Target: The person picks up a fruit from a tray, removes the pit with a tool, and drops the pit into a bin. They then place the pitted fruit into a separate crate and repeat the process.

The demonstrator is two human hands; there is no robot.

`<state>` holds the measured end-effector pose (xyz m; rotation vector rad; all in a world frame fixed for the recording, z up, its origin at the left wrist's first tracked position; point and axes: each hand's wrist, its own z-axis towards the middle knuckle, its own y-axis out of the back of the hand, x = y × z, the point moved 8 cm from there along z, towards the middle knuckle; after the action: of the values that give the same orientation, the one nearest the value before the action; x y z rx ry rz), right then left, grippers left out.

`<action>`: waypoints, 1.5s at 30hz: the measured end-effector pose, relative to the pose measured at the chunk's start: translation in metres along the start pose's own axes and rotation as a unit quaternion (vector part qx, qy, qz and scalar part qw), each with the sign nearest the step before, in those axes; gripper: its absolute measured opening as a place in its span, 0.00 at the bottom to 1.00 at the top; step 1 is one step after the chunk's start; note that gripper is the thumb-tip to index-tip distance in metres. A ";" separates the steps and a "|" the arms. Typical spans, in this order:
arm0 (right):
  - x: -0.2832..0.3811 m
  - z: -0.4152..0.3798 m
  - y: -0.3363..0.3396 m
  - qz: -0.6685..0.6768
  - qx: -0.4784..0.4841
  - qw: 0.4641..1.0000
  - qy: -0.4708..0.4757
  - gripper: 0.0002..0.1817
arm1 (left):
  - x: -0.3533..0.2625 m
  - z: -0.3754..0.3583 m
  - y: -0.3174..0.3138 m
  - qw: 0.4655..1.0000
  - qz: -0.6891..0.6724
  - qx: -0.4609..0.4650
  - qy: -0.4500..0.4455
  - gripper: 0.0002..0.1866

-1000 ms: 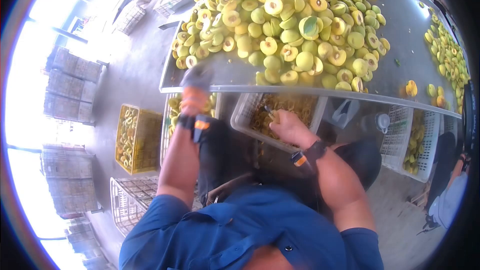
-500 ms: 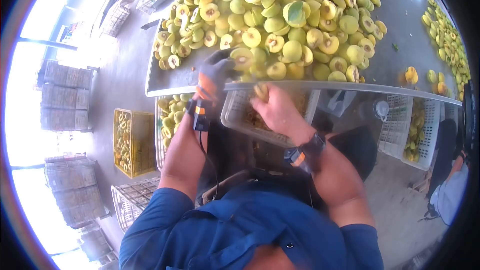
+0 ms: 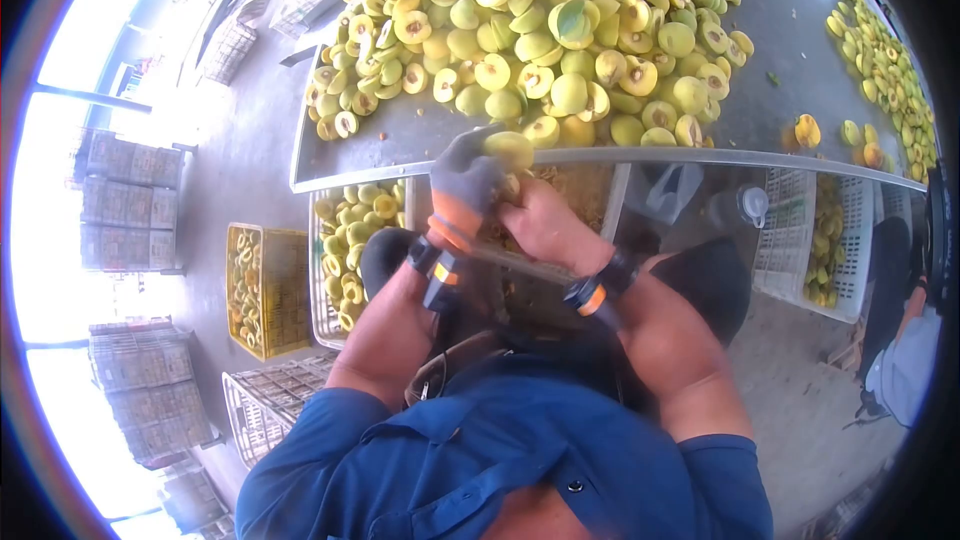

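My left hand [image 3: 465,180], in a grey glove with an orange cuff, is closed round a yellow-green stone fruit [image 3: 511,150] in front of the table edge. My bare right hand [image 3: 548,224] is beside it, its fingers curled and close to the gloved fingers. A small yellowish piece shows between the two hands; what my right fingers grip is mostly hidden. Beneath both hands is a crate [image 3: 615,205] with brownish bits inside. Ahead on the metal table [image 3: 400,145] lies a heap of stone fruit [image 3: 560,45], many cut in half with the stone showing.
To the left stand a white crate of fruit halves [image 3: 350,250] and a yellow crate [image 3: 270,330]. White crates [image 3: 785,240] are under the table at right. A second fruit pile [image 3: 890,80] lies at the far right. Another person's sleeve [image 3: 905,370] shows at the right edge.
My left hand has come back from the heap towards me, bringing a stone fruit. It now meets my right hand over the crate, which has stayed near its place.
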<state>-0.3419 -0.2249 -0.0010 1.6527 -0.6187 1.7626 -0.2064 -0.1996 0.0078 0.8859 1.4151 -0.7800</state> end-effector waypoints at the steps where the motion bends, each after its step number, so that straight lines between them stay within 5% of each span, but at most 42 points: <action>1: -0.002 -0.002 -0.005 0.010 -0.016 0.999 0.037 0.14 | 0.000 -0.003 0.001 1.000 -0.003 -0.007 -0.009 0.19; 4: 0.003 -0.003 0.002 0.045 -0.009 0.998 -0.034 0.14 | -0.003 -0.006 0.005 1.000 -0.019 -0.014 0.013 0.20; 10: 0.000 -0.001 0.028 -0.091 -0.064 0.990 -0.086 0.15 | -0.010 -0.013 -0.001 0.997 -0.055 -0.036 0.038 0.21; 19: -0.002 -0.005 0.013 -0.128 -0.063 0.990 -0.006 0.14 | 0.007 -0.019 0.012 0.995 -0.054 -0.084 0.009 0.18; 25: 0.009 -0.006 0.024 -0.092 -0.077 0.990 -0.072 0.15 | -0.010 -0.025 0.014 0.996 -0.007 -0.091 -0.009 0.19; 45: -0.011 -0.010 0.007 -0.110 -0.044 0.991 -0.060 0.17 | 0.014 -0.025 0.011 0.997 -0.008 -0.073 0.012 0.17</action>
<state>-0.3545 -0.2240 -0.0124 1.7061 -0.5372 1.4681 -0.2082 -0.1711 -0.0048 0.7742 1.4812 -0.6710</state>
